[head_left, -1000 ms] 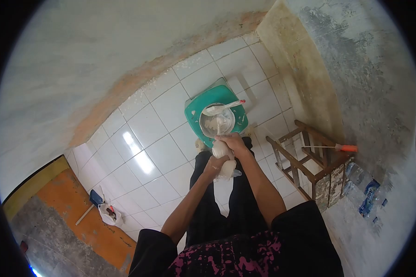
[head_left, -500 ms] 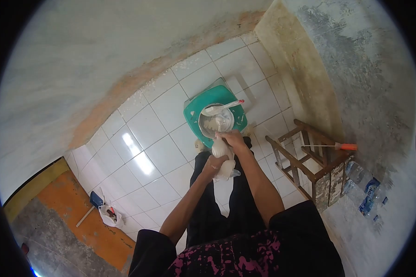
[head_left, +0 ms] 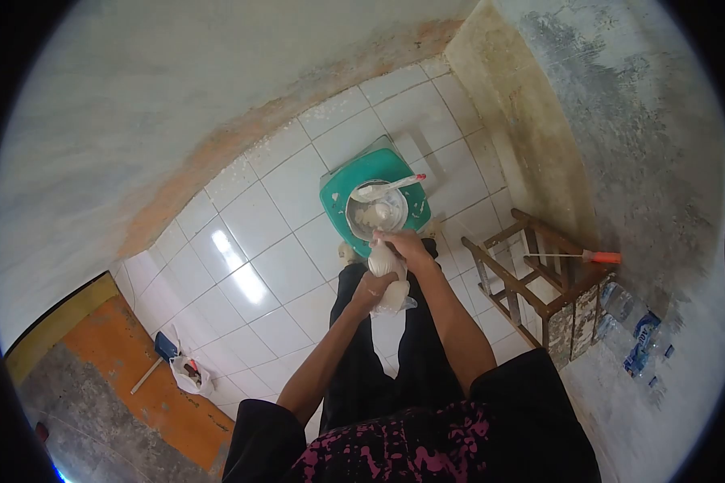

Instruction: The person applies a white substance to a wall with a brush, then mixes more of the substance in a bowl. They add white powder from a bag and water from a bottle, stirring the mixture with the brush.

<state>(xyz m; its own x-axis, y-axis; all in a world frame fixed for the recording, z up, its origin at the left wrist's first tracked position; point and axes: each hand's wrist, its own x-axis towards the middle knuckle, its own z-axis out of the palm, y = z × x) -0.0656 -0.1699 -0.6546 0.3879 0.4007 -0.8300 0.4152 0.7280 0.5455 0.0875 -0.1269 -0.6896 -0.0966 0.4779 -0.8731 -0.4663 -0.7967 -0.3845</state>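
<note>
A plastic bag of white paste or powder [head_left: 385, 261] hangs between my hands, its twisted neck pointing at the bucket. My left hand [head_left: 374, 287] is wrapped around the lower, full part of the bag. My right hand [head_left: 408, 245] closes around the neck near the bucket's near rim. The bucket [head_left: 351, 219] stands on a green stool [head_left: 376, 165] and contains greyish-white material with a paler heap on it. Across the bucket's far rim lies a white-smeared brush or scraper [head_left: 390, 187] with a red handle tip.
A wooden stool [head_left: 549, 310] lies on its side at the right, with an orange-handled tool [head_left: 600, 258] on it. Plastic bottles [head_left: 643, 342] are beside it. On the left are a white bag of items [head_left: 192, 376] and a blue dustpan [head_left: 167, 346].
A pale strand that ran from the bag's neck into the bucket is gone, and a pale heap shows in the bucket. Both hands have barely moved.
</note>
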